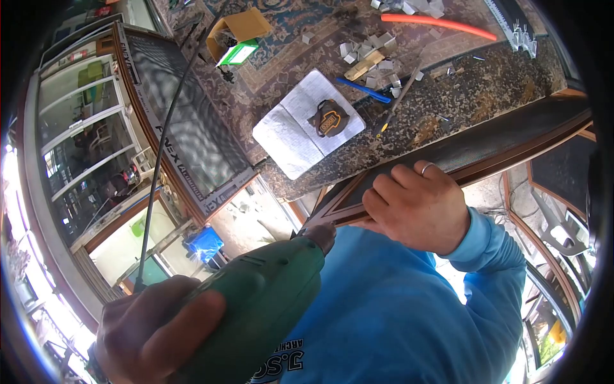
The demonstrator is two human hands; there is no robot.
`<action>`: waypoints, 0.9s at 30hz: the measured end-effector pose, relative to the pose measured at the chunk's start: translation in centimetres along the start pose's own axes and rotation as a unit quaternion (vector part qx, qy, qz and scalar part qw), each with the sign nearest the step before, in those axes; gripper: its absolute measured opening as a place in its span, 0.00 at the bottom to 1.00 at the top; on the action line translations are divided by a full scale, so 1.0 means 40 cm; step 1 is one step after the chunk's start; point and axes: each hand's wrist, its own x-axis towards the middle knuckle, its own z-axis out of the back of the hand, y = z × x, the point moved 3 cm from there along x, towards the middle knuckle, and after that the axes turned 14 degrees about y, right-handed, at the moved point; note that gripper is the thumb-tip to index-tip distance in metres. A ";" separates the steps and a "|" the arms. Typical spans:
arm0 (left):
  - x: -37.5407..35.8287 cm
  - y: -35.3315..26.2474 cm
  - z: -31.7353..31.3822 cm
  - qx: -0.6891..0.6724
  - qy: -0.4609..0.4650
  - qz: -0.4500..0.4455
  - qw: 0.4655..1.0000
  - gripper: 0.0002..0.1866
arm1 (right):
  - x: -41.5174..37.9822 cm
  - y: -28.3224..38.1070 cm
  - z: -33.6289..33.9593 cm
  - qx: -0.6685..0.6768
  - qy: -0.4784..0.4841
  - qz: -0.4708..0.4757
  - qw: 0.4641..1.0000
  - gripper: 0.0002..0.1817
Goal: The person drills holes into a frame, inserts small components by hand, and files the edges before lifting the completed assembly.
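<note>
My left hand [153,329] is closed around a green power drill [256,288] at the lower left. The drill's chuck [322,237] points up and right, close to the mitred corner of a brown-framed mesh screen [511,150]. Whether the bit touches the frame cannot be made out. My right hand [416,208], with a ring on one finger, grips the frame's near edge beside that corner. The screen reaches away to the right, partly over a worn bench [473,105]. Blue clothing [396,313] lies below both hands.
An open notebook [288,141] carries a tape measure [329,118]. Beside them lie a blue pen-like object [363,90], a thin screwdriver [400,102], metal pieces [364,51] and a red tube [441,25]. A cardboard box [246,25] stands behind. Another framed screen [185,109] leans left.
</note>
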 end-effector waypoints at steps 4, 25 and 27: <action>0.011 -0.012 -0.005 0.003 -0.005 0.003 1.000 0.41 | 0.000 -0.001 -0.001 -0.005 0.005 0.003 1.000 0.24; 0.029 -0.014 0.033 0.021 0.034 -0.030 0.999 0.53 | -0.012 -0.014 -0.002 -0.030 -0.018 0.028 0.999 0.11; 0.034 -0.020 0.046 0.045 0.049 -0.021 0.998 0.53 | -0.013 -0.015 -0.003 -0.026 -0.018 0.029 0.999 0.11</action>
